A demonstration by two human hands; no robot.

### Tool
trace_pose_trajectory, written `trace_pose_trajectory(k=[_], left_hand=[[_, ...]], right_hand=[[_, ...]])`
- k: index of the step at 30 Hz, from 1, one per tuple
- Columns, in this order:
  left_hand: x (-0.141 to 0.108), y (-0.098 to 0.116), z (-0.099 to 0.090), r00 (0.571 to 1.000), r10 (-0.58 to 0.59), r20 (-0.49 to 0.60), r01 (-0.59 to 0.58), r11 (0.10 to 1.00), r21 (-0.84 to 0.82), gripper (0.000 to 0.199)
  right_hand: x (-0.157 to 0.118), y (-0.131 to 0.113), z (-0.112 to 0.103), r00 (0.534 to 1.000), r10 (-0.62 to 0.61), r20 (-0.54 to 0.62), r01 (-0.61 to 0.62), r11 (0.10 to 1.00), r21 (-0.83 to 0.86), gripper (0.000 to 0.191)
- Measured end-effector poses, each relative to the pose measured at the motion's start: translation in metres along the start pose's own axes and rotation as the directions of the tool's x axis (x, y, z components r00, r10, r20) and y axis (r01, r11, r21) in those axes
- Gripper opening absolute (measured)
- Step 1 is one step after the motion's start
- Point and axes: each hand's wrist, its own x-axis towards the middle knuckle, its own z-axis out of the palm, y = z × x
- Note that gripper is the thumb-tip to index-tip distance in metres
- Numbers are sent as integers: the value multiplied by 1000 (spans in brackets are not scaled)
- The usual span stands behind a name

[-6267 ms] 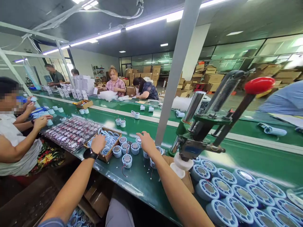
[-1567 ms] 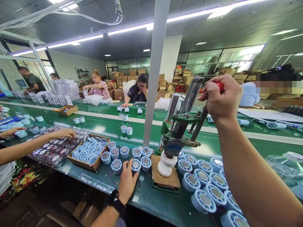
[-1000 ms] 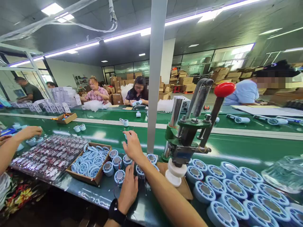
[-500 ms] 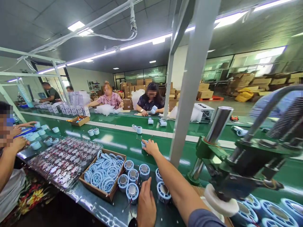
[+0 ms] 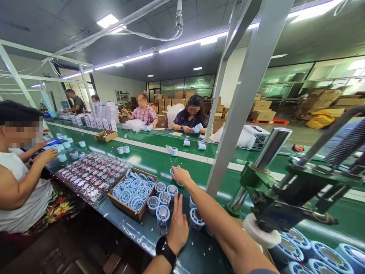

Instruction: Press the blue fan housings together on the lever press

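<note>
My right hand [image 5: 181, 176] reaches forward over the green belt, fingers bent round a light blue cup-shaped part [image 5: 172, 171] that they mostly hide. Nearer to me, my left hand [image 5: 178, 224] is over the bench with its fingers stretched out. Its fingertips are beside a round light blue housing [image 5: 172, 190] with a grey disc on top; I cannot tell whether they touch it. Several such housings stand to its left, some with thin wires, such as one housing [image 5: 162, 214] close to the wrist. Another housing [image 5: 196, 217] stands to the right, partly behind my right forearm.
A cardboard box [image 5: 138, 216] of light blue rings stands left of the housings, beside a sheet of wired discs [image 5: 94, 175]. A green press [image 5: 273, 201] and a grey post [image 5: 242, 102] rise at right. A co-worker [image 5: 19, 167] sits at left; others work across the belt [image 5: 142, 160].
The view has swung left, showing more of the co-worker there. My left hand has moved forward along the housings with its fingers straighter. My right hand stays over the belt at the blue part.
</note>
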Motion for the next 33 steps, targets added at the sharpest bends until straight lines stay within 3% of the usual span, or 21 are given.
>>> trace_pose_trajectory(k=[3, 5, 7, 8, 10, 12, 14, 16, 18, 23, 28, 33], left_hand=[[-14, 15, -14, 996, 89, -11, -88, 994, 62, 61], [-18, 27, -41, 981, 191, -28, -185, 971, 148, 53], [-12, 35, -86, 960, 266, -83, -228, 922, 313, 49], [-5, 36, -112, 953, 272, -133, -194, 885, 424, 49], [14, 32, -167, 965, 178, -193, -5, 747, 665, 47], [34, 20, -212, 982, 107, -158, 36, 709, 704, 38], [48, 7, -240, 996, 51, -78, 22, 684, 729, 32], [55, -3, -253, 1000, 25, -5, -13, 664, 747, 32], [56, -7, -256, 999, 26, 40, -47, 643, 764, 35], [62, -8, -258, 996, 65, 59, -86, 583, 808, 36], [75, -18, -267, 984, 147, 95, -163, 573, 803, 44], [82, -23, -274, 971, 89, 222, -234, 547, 804, 40]], right_hand=[[-16, -19, -14, 999, 11, -30, -10, 1000, 17, 44], [-25, -26, -33, 997, 43, -67, -41, 998, 40, 45], [-39, -27, -54, 994, 52, -95, -45, 997, 69, 47], [-49, -27, -64, 995, 33, -98, -25, 996, 83, 48], [-81, -23, -76, 995, -64, -73, 72, 991, 112, 47], [-125, -19, -76, 979, -202, -12, 202, 969, 143, 47], [-176, -19, -63, 953, -296, 58, 282, 944, 172, 48], [-219, -25, -42, 950, -294, 107, 276, 948, 156, 48], [-246, -37, -21, 968, -222, 117, 209, 971, 116, 47], [-253, -56, 11, 998, -59, -6, 59, 990, 130, 68], [-277, -31, 41, 969, -19, -247, 74, 974, 215, 71], [-333, 15, 73, 875, -21, -483, 185, 937, 296, 44]])
